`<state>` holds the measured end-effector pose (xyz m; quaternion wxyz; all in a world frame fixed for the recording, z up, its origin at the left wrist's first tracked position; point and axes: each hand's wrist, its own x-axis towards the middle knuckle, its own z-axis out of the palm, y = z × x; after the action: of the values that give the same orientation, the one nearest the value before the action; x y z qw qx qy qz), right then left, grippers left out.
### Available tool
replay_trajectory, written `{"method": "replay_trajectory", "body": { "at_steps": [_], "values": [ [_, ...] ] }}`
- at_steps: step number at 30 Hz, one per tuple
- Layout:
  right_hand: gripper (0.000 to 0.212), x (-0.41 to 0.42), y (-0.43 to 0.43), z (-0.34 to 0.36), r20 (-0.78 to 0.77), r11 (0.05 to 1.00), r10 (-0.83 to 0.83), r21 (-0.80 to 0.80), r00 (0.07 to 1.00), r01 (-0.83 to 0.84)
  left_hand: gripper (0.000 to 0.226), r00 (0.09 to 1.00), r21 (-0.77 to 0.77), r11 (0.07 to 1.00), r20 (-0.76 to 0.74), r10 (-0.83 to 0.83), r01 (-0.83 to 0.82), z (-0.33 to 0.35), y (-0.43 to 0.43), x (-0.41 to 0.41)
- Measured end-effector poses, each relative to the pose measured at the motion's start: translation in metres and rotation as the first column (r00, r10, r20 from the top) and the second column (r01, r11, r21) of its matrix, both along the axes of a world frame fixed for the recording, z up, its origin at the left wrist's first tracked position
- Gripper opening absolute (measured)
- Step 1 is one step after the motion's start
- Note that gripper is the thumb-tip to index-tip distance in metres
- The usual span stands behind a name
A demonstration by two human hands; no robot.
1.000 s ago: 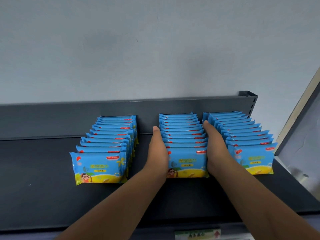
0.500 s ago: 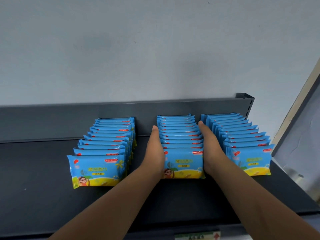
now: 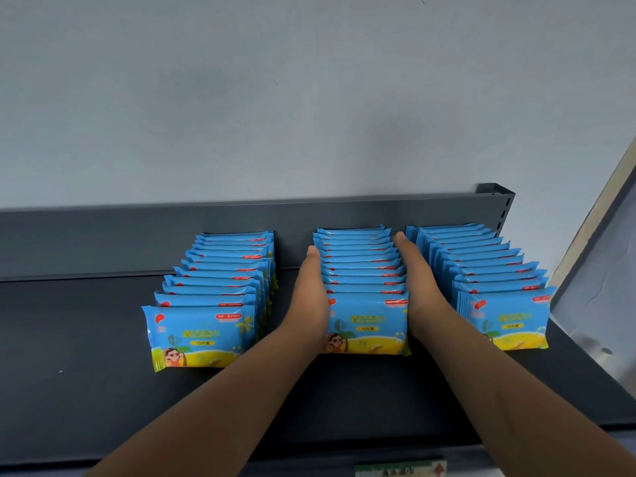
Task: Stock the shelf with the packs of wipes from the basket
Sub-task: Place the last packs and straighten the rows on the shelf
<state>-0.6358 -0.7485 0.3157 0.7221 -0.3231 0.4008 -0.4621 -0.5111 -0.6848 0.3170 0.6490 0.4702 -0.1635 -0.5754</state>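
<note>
Three rows of blue and yellow wipes packs stand upright on the dark grey shelf (image 3: pixel 79 390). The middle row (image 3: pixel 366 304) sits between my two hands. My left hand (image 3: pixel 309 297) lies flat with straight fingers against that row's left side. Flat against its right side is my right hand (image 3: pixel 418 287), fingers reaching toward the back panel. A left row (image 3: pixel 213 311) and a right row (image 3: pixel 495 290) stand apart on either side. The basket is out of view.
The shelf's grey back panel (image 3: pixel 137 235) runs behind the rows, with a slotted upright (image 3: pixel 504 208) at its right end. A pale wall rises above. A price label (image 3: pixel 401 469) sits on the shelf's front edge. A slanted panel edge (image 3: pixel 592 256) borders the right.
Both hands stay pressed on the sides of the middle row, with the right fingertips slightly further back. The view has shifted a little.
</note>
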Motion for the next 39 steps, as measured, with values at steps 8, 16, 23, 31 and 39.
{"method": "replay_trajectory", "body": {
  "at_steps": [8,16,23,31,39],
  "values": [
    [0.049,0.004,-0.007,0.001,-0.03,1.0,0.02,0.004,0.999,-0.02,0.056,0.998,0.003,0.999,0.034,0.051,-0.051,-0.005,-0.003,0.003],
    [0.047,0.006,-0.008,0.002,-0.084,1.0,-0.005,0.014,0.996,0.006,0.052,0.991,-0.023,0.993,0.068,0.116,-0.115,-0.012,-0.006,0.007],
    [0.04,0.0,0.002,0.009,-0.045,0.996,-0.069,0.045,0.997,0.071,0.036,0.982,-0.041,0.982,0.035,0.187,-0.186,-0.012,-0.002,0.008],
    [0.066,-0.008,0.007,0.009,-0.096,0.994,-0.097,-0.064,0.991,0.091,0.041,0.977,-0.074,0.978,0.075,0.199,-0.193,-0.015,0.0,0.008],
    [0.036,-0.006,0.035,0.017,-0.131,0.98,-0.046,-0.2,0.99,0.019,0.044,0.927,-0.2,0.973,0.332,0.177,-0.115,0.002,0.006,0.005]
  ]
}}
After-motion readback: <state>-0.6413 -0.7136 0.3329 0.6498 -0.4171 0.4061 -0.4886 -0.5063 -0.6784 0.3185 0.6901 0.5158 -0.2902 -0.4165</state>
